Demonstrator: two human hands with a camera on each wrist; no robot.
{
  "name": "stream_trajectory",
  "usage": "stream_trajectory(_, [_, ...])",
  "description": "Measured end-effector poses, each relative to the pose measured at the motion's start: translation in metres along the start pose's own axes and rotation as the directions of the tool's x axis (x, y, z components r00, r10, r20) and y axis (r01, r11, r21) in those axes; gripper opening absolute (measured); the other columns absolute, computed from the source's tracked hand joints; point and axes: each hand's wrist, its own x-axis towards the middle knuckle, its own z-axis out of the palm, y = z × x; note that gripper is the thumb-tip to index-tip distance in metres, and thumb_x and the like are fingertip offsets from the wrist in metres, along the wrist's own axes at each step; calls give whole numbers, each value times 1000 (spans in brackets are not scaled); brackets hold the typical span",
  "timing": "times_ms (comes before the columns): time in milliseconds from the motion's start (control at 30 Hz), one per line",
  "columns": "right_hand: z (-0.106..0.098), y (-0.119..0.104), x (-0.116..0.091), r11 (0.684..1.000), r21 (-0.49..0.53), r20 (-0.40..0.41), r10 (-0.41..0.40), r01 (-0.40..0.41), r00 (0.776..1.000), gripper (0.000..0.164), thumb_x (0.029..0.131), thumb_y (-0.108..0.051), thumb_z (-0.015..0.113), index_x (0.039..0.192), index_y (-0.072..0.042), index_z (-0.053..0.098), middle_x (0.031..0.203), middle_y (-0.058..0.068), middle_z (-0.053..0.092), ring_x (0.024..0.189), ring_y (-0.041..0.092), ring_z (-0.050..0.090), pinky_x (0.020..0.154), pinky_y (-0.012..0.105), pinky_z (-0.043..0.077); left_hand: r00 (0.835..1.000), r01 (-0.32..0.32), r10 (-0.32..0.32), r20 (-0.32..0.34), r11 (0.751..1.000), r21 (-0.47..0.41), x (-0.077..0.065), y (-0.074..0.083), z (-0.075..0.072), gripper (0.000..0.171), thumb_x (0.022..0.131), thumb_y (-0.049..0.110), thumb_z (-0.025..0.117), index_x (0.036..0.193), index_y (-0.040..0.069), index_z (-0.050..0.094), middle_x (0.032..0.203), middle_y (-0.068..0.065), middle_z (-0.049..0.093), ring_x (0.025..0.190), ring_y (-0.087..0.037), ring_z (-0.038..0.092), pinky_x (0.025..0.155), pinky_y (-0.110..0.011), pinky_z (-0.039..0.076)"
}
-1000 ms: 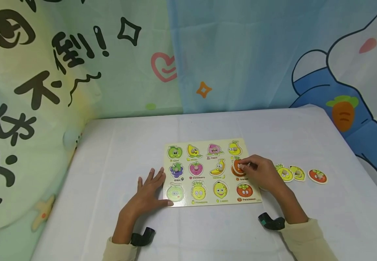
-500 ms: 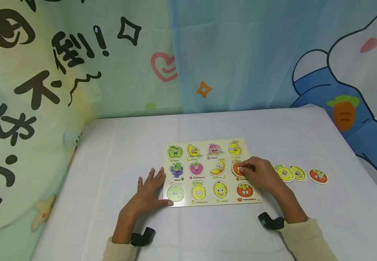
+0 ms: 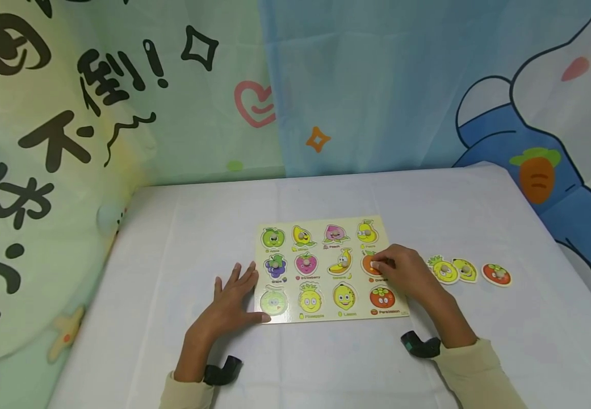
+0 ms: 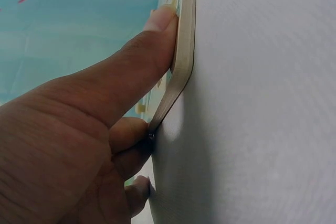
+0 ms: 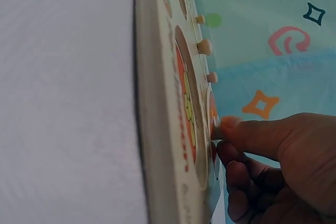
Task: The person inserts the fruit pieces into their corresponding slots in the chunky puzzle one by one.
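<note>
A pale yellow fruit puzzle board (image 3: 326, 317) lies on the white-covered table. My right hand (image 3: 410, 272) pinches the small knob of the orange puzzle piece (image 3: 368, 266) at the right end of the middle row. In the right wrist view, thumb and fingertips meet at the knob on the board's face, and that orange piece (image 5: 212, 111) is seen nearly edge-on. Spread at the board's left side, my left hand (image 3: 231, 309) rests with its thumb on the lower left corner. The left wrist view shows this thumb (image 4: 160, 22) over the board's edge (image 4: 184, 40).
Loose pineapple (image 3: 444, 272), lemon (image 3: 465, 271) and persimmon (image 3: 497, 275) pieces lie right of the board, behind my right wrist. The pineapple and lemon pieces touch or overlap. A printed cloth (image 3: 367, 85) hangs behind the table.
The orange piece, shifted upward out of line a second ago, now sits lower over its spot on the board. My right hand moved slightly with it; my left hand stays put.
</note>
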Motion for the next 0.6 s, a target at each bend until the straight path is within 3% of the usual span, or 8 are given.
stream_trajectory(200, [1,0,2,998,-39,8,-47,47,999,22,91,-11,69,108,2,72,90,5,62,79,21,53,67,34,43,1000,7,-7,6,1000,2,-1,1,-1,102,68,37,88,151,9,35,159,2,20,148,-25,2,112,-60,-7])
stream_trajectory(467, [-1,0,-1,1000,-26,6,18,-18,1000,24,92,-16,68,112,-2,71,94,7,65,82,22,55,70,35,44,1000,9,-9,5,1000,0,-1,3,-2,102,68,37,88,150,9,36,159,1,21,148,-26,3,112,-60,-6])
stream_trajectory(600, [-7,5,-2,1000,-1,-47,-3,3,999,26,94,-16,66,116,-2,69,97,9,65,82,23,55,70,36,46,1000,7,-7,4,1000,-2,-1,2,-1,102,68,37,88,151,9,35,159,2,20,148,-26,2,112,-60,-6])
